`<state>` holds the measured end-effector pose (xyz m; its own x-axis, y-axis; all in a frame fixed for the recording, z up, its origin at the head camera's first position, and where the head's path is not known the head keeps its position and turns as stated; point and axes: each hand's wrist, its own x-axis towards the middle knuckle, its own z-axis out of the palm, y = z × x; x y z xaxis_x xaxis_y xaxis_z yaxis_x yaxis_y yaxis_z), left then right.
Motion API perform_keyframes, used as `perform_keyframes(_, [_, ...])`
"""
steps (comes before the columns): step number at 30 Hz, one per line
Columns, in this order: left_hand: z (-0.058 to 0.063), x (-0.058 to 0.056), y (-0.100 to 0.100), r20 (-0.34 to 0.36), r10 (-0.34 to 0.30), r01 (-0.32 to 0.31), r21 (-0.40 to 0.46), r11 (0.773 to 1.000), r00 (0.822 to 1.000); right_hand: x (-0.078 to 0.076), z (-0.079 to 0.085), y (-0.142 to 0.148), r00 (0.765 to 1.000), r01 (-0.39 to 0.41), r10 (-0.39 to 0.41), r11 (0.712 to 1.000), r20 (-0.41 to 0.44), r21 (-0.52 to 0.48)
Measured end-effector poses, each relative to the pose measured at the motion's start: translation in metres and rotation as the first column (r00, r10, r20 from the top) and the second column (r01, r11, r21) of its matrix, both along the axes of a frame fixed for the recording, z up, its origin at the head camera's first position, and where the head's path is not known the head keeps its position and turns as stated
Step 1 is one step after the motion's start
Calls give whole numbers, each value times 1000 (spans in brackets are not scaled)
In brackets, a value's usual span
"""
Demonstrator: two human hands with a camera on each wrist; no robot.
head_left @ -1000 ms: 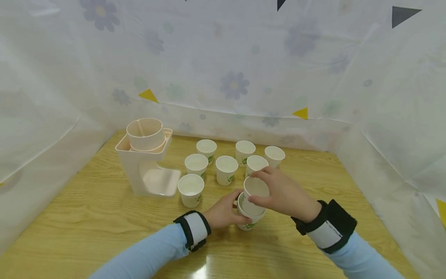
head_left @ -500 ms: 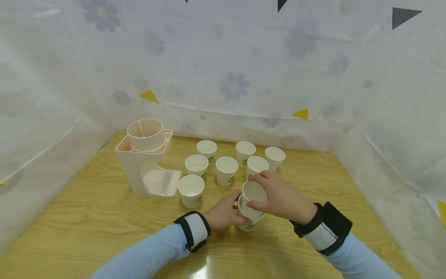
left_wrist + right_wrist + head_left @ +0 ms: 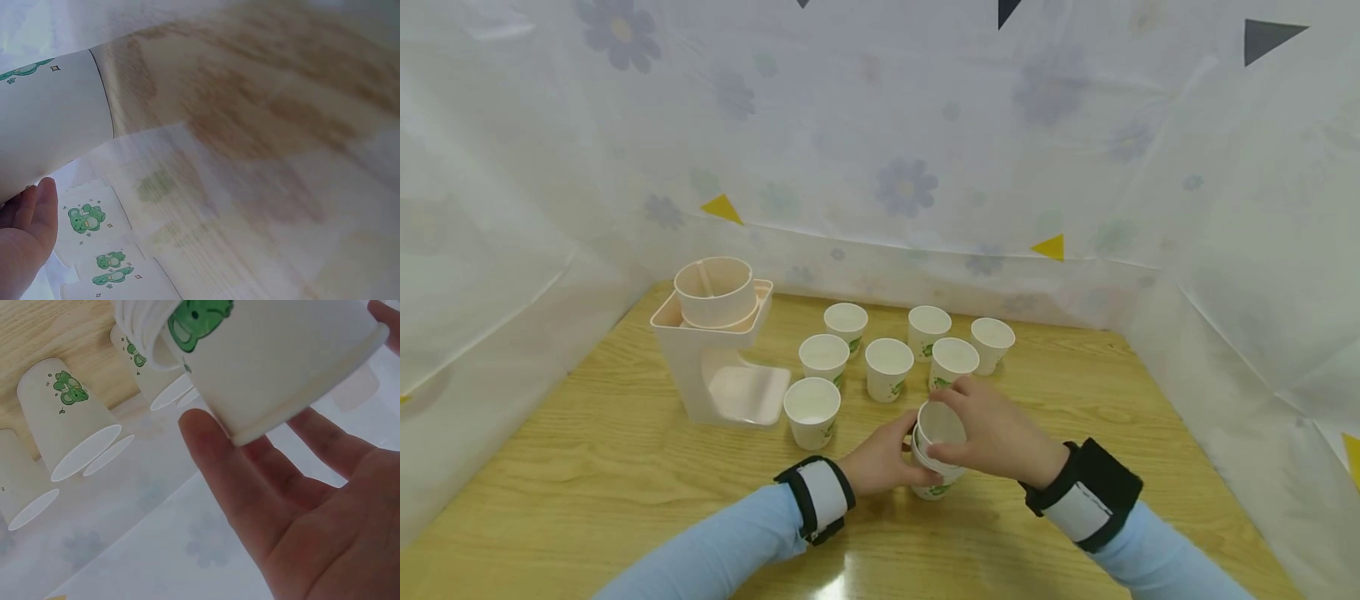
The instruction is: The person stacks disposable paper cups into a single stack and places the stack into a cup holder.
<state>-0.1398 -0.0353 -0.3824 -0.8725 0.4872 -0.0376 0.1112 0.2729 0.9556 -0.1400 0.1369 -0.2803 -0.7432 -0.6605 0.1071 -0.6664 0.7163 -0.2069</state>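
My left hand grips a stack of nested white paper cups from its left side on the wooden table. At the stack's mouth, my right hand holds another paper cup by its rim, thumb and fingers on either side. That cup sits partly inside the stack. The right wrist view shows several rims layered just below it, and a green cartoon animal printed on its wall. In the left wrist view the left fingers curve against the stacked cups' white wall.
Several single paper cups stand upright behind the stack, the nearest to its left and another just beyond the right hand. A cream plastic stand with a round top bowl is at the left. Patterned sheeting encloses the table.
My right hand has moved down and slightly left, lowering its cup deeper into the stack. The left hand keeps its place around the stack.
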Motion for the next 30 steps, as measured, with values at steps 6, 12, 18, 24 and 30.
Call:
perform_keyframes(6, [0,0,0,-7,2,-2,-3,1000,1000,0,-4,0,1000,-15,15,1000,-1,3])
perform_keyframes(12, [-1,0,0,-10,-6,6,-5,1000,1000,-1,-8,-2,1000,-10,10,1000,28,22])
perform_keyframes(18, [-2,0,-1,-23,-8,8,0,1000,1000,-1,-11,-4,999,-2,1,999,51,37])
perform_keyframes(24, [-4,-1,-1,-32,-15,15,-5,1000,999,-1,-11,-4,997,12,-16,999,78,51])
perform_keyframes(30, [-3,-1,-1,-25,-10,10,-29,1000,1000,-2,-14,-4,991,29,-35,998,127,55])
